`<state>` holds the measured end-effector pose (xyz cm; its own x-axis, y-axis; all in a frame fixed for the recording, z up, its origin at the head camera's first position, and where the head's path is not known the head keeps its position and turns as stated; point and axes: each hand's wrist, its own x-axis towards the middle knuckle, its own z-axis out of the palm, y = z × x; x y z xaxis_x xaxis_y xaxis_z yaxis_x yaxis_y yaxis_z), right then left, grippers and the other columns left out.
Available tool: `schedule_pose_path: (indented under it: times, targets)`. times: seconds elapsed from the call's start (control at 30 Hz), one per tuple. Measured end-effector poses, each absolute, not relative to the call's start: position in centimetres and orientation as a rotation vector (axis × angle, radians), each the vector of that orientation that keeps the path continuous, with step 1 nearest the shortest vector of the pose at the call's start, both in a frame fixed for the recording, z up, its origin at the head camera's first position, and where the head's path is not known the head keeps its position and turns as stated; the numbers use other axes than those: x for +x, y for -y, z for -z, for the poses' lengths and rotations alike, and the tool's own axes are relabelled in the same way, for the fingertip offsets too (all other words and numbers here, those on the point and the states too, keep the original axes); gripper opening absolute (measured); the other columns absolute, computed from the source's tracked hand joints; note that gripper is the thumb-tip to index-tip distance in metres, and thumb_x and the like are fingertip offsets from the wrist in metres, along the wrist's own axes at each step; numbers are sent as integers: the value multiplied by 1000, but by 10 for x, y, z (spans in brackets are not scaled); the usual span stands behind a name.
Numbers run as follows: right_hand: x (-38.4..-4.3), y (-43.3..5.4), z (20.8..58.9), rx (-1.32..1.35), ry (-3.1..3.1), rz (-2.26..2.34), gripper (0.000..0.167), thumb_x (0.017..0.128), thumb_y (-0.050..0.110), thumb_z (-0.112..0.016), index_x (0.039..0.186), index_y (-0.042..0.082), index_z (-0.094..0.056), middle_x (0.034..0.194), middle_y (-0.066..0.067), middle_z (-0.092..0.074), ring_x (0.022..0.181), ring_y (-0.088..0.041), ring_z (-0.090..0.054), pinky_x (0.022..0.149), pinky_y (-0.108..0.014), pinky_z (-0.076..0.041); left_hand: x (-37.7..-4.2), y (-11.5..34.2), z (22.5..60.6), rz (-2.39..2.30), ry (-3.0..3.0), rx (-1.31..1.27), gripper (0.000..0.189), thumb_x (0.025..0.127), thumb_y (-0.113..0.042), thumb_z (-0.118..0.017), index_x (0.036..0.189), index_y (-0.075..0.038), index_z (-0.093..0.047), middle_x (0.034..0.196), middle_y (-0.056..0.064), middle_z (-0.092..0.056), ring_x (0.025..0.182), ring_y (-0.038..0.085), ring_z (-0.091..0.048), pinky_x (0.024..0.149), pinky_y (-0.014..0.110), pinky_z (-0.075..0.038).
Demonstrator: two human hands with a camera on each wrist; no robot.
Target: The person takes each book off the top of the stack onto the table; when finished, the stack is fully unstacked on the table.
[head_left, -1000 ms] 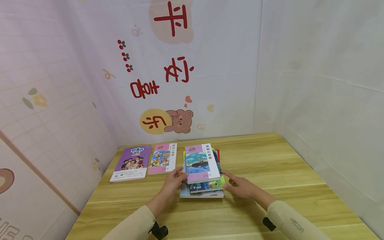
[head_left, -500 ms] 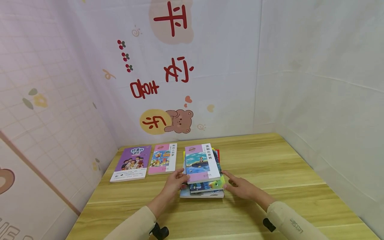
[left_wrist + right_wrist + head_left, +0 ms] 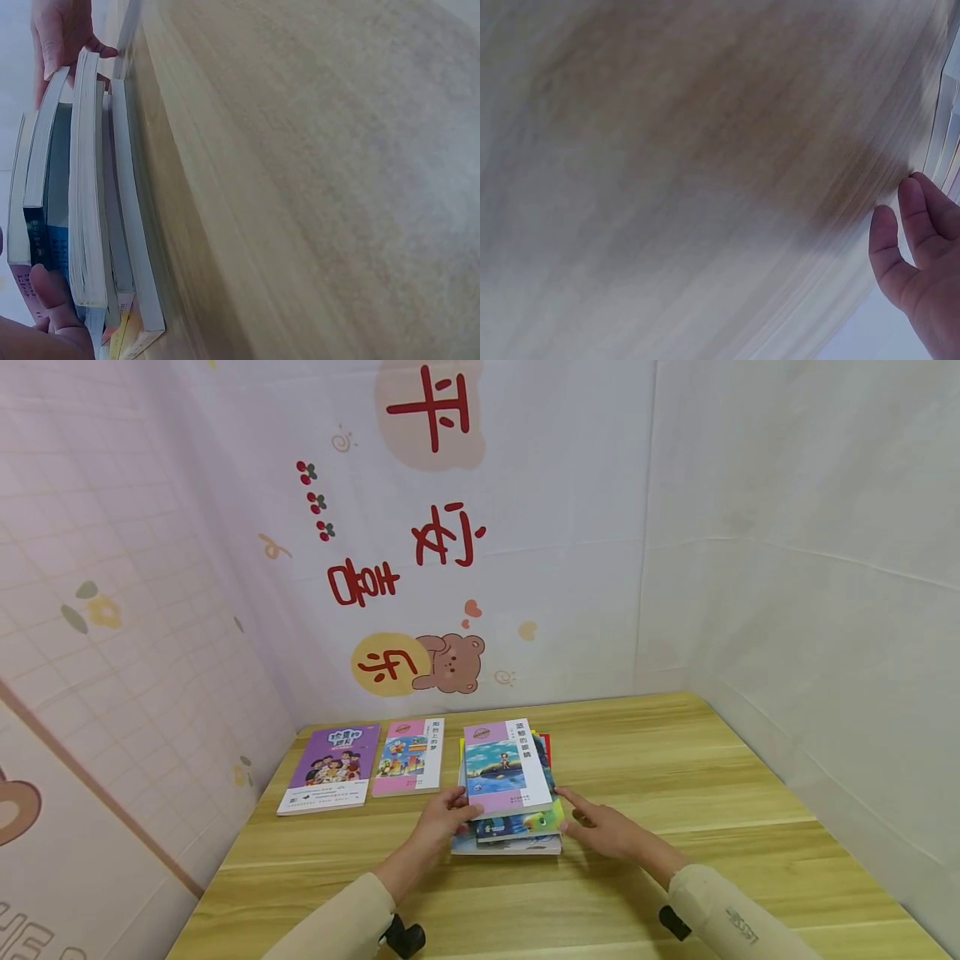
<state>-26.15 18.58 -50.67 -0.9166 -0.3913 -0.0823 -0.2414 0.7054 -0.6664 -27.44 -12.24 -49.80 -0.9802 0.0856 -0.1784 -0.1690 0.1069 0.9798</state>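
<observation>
A stack of several paperback books (image 3: pixel 517 826) lies at the middle of the table, its edges uneven. On top is a pink-and-white book (image 3: pixel 498 770) with a sea picture. Beneath it shows a green and blue cover, and a pale one lies at the bottom. My left hand (image 3: pixel 437 825) is against the stack's left side, thumb at the top book's near corner. In the left wrist view, that thumb (image 3: pixel 49 289) lies along the book spines. My right hand (image 3: pixel 603 828) touches the right side with extended fingers; in the right wrist view its fingertips (image 3: pixel 913 191) reach the book edges.
Left of the stack lie another pink-and-white book (image 3: pixel 408 757) and a purple book (image 3: pixel 330 769), both flat with covers up. The wooden table (image 3: pixel 675 760) meets a white printed cloth (image 3: pixel 555 568) at the back and sides.
My left hand shifts slightly to the right, its thumb now farther along the top book's near corner. The right hand and the books stay practically still.
</observation>
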Motion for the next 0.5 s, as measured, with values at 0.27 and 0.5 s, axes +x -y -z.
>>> schedule_pose_path:
  times: [0.27,0.5]
  targets:
    - [-261,-186,507,-515,-2699,1018,67,101,48,-53,158,24,-28,135,-29,-54,127,-50,-48,104,-68,-32,-276,123,494,-1891,-2201,-33,71,90,-20,-76,148,4,-41,127,13,-58,103,24,-53,80,32,-47]
    - [-262,-186,506,-502,-2705,1003,68,100,49,-53,158,24,-29,135,-28,-55,127,-50,-48,103,-68,-32,-276,123,494,-1858,-2233,-19,66,89,-20,-76,144,3,-47,120,11,-61,99,23,-53,75,30,-46]
